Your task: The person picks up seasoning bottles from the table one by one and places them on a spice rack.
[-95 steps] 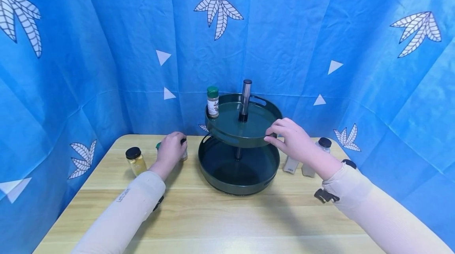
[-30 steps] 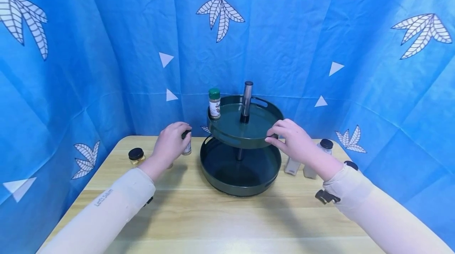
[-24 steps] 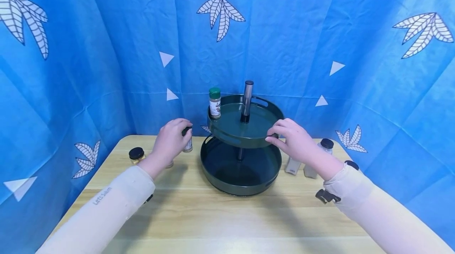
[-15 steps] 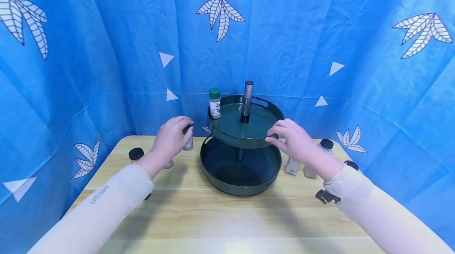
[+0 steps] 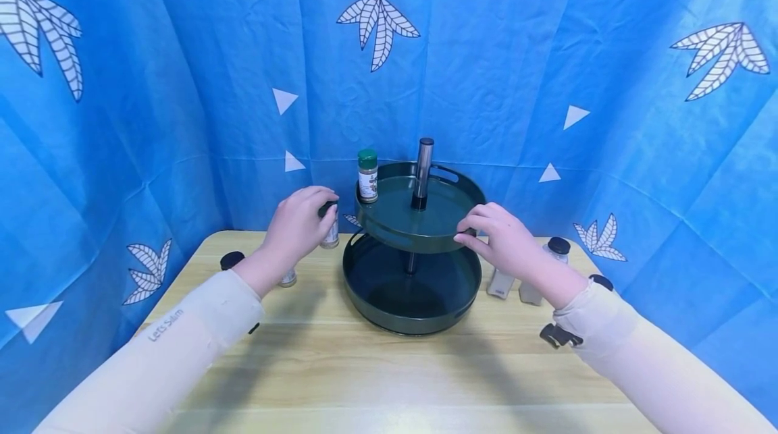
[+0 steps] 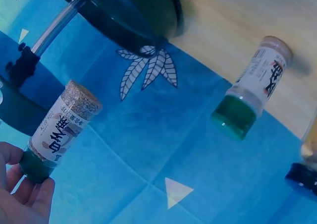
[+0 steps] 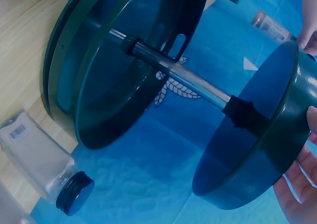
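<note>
My left hand (image 5: 298,226) pinches a spice shaker (image 5: 330,235) by its green cap, off the table, left of the two-tier turntable. In the left wrist view this shaker (image 6: 64,127) has a white label and grainy brownish contents, and the fingertips grip its cap. My right hand (image 5: 501,235) holds the near right rim of the upper dark green tray (image 5: 401,239) between thumb and fingers. Inside that tray, at its left side, stands another green-capped shaker (image 5: 367,181). Below it the lower tray (image 5: 401,320) sits on the table, joined by a metal post (image 5: 422,174).
Behind my left wrist stands a further green-capped shaker (image 6: 257,87), beside a jar with a black lid (image 5: 232,260). Clear bottles with black caps, one of them (image 7: 44,159) near the lower tray, stand at the right, partly hidden by my right arm. A blue curtain (image 5: 498,83) surrounds the table.
The left hand has lifted the spice shaker from the table and carried it up and right toward the upper tray. The right hand stays on the rim.
</note>
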Demonstrator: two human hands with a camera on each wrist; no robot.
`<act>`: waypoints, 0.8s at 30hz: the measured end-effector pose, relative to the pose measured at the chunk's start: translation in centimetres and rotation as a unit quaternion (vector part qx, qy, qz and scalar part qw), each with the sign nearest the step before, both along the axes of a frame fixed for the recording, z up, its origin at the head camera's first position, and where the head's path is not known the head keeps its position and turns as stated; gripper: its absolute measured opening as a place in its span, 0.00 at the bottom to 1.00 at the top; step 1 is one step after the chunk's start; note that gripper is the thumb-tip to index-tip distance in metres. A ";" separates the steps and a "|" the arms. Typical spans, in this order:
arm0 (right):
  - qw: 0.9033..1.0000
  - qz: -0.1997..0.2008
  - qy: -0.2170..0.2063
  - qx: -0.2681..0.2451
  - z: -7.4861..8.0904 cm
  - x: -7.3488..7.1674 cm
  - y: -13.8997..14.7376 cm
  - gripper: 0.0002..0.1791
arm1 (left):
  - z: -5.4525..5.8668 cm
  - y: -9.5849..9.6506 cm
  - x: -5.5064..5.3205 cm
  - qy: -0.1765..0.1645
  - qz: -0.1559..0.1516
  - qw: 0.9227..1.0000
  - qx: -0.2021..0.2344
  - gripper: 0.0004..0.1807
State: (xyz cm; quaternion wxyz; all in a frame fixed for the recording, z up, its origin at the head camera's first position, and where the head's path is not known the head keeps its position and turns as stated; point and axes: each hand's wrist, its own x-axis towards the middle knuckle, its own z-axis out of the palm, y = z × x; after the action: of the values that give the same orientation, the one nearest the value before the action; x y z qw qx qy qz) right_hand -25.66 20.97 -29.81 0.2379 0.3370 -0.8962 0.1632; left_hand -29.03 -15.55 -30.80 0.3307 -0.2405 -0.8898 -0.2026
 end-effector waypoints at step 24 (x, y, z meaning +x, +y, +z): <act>1.000 0.000 0.001 0.001 -0.1 -0.1 0.0 0.08 | 4.4 0.6 0.3 0.004 0.000 0.999 0.046 0.12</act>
State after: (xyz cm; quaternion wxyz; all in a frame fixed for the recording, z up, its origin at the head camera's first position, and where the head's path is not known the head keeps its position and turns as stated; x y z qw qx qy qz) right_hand -25.74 20.95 -29.89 0.2388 0.3374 -0.8960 0.1621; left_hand -28.74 -14.94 -26.39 0.3447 -0.2259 -0.8783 -0.2424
